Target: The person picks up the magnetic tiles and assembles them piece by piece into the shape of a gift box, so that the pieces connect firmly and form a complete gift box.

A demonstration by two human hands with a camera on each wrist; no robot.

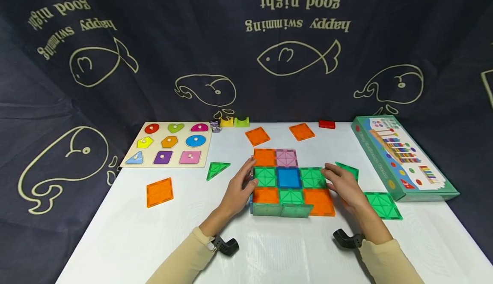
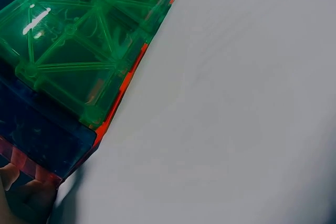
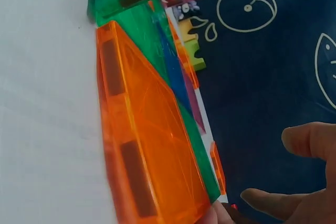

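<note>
Plastic tiles (image 1: 265, 176) look light, stiff, slippery; we'd grip their edges. Flanking the blue tile (image 1: 289, 177), our left hand (image 1: 236, 190) and right hand (image 1: 346, 185) have fingers spread.

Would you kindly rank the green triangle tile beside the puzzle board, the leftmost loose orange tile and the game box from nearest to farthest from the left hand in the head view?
From the left hand:
1. Green triangle tile, just to its left.
2. Leftmost loose orange tile, farther left.
3. Game box, far off to the right.
</note>
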